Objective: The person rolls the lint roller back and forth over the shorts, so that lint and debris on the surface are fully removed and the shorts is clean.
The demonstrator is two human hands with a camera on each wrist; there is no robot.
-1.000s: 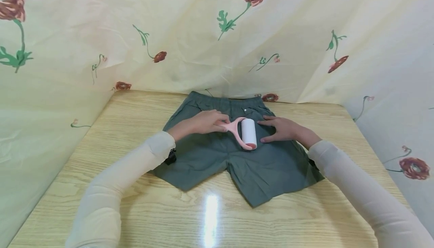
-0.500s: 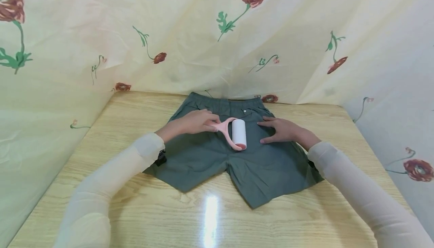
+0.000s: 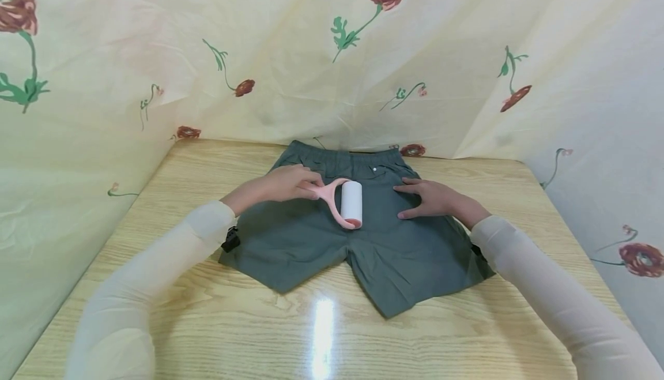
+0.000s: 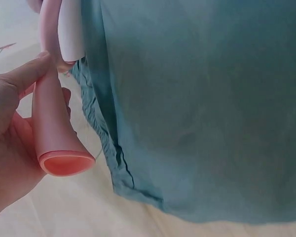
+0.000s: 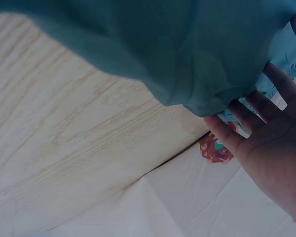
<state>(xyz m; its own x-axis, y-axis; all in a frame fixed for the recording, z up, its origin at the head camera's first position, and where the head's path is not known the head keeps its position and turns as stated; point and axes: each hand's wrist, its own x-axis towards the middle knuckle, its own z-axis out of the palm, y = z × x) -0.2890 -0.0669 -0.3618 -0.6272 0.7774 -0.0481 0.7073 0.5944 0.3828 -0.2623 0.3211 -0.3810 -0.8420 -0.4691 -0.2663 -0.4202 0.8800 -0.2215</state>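
Note:
Dark green shorts (image 3: 301, 241) lie spread on the wooden table, waistband toward the back. My left hand (image 3: 282, 184) grips the pink handle of a lint roller (image 3: 351, 201); its white cylinder lies over the middle of the shorts, just below the waistband. In the left wrist view, thumb and fingers wrap the flared pink handle (image 4: 59, 118), with the hollow end facing the camera. My right hand (image 3: 433, 198) rests on the right side of the shorts, fingers spread. The right wrist view shows its straight fingers (image 5: 246, 116) touching the cloth.
The light wooden table (image 3: 249, 334) extends around the shorts, with a bright reflection near the front. A cream floral cloth (image 3: 290, 51) hangs along the back and both sides, meeting the table right behind the waistband.
My left hand has drawn the lint roller leftward across the shorts, from near the right hand to the middle. The right hand has stayed in place.

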